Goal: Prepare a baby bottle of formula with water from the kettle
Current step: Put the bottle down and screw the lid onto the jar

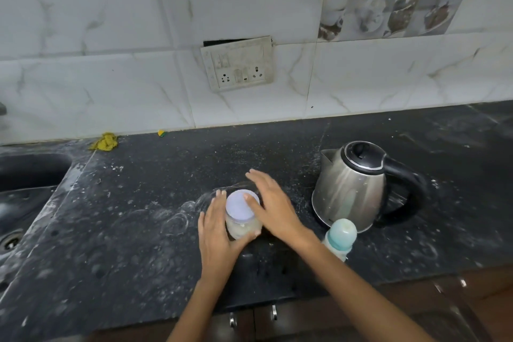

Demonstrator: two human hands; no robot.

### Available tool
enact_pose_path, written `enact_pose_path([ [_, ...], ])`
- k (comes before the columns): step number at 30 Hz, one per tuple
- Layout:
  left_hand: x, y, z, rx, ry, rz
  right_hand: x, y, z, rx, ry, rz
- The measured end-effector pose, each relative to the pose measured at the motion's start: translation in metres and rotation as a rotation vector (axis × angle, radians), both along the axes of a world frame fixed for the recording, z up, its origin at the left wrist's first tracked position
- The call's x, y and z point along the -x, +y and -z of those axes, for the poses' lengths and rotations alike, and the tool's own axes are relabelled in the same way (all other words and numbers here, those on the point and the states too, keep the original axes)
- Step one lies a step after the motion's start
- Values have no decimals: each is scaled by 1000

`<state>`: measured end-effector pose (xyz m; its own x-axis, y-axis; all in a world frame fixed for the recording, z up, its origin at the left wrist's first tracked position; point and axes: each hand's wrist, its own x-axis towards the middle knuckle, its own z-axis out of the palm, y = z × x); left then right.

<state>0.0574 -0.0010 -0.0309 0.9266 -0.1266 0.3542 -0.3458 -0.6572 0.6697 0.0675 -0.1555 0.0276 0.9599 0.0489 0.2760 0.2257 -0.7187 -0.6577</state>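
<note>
Left hand (215,226), fingers curled round the side of a clear round jar of pale formula powder (243,226); right hand (270,204), spread flat, resting on the jar's lilac lid (239,206); capped teal baby bottle (340,237) beside the right wrist; steel electric kettle with black handle (351,184) beyond it; black speckled stone counter (133,230) beneath.

Home kitchen: sink (30,172), kettle (352,186), countertop (138,230).

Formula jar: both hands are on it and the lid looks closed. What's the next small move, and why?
Probably twist the lid off. The left hand wraps the formula jar, steadying it on the countertop, and the right hand lies over the lid's edge, placed to turn it. The baby bottle still wears its cap and the kettle stands untouched, so the powder seems to come first.
</note>
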Motion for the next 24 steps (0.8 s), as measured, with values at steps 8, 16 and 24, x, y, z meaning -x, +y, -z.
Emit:
enact_pose_path([
  [8,6,-15,-4,-494,-195,53,108,-102,-17,-7,-236,244],
  [16,6,-15,-6,-461,-117,33,146,-112,64,-303,30,476],
  [24,-6,-5,-6,-418,-119,102,101,-91,82,-290,73,511],
])
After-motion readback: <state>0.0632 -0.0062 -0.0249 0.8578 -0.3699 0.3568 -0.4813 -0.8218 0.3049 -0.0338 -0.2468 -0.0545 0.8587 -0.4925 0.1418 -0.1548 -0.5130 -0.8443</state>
